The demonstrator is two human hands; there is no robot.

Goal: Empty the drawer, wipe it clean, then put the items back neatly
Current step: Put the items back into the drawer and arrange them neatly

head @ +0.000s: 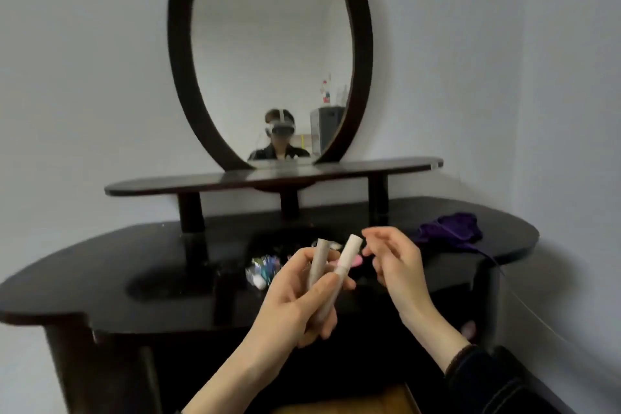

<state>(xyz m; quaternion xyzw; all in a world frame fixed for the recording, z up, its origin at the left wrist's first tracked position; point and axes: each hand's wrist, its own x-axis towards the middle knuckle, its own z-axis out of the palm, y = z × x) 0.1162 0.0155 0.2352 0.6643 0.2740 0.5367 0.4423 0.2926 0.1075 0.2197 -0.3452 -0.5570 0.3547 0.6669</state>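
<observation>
My left hand [295, 299] grips two slim beige cosmetic tubes [339, 272], held upright above the dark dressing table [168, 265]. My right hand [395, 262] hovers just right of the tube tops, fingers loosely curled and holding nothing. Behind the hands a small pile of colourful items [263, 270] lies on the table top, with a pink piece [356, 260] among them. The open drawer [353, 402] shows its wooden bottom at the lower edge of the view. A purple cloth [448, 230] lies at the table's right end.
A raised dark shelf [268, 176] on posts and an oval mirror [270, 54] stand at the back of the table. White walls close in on both sides. A thin cord [524, 302] hangs off the table's right edge.
</observation>
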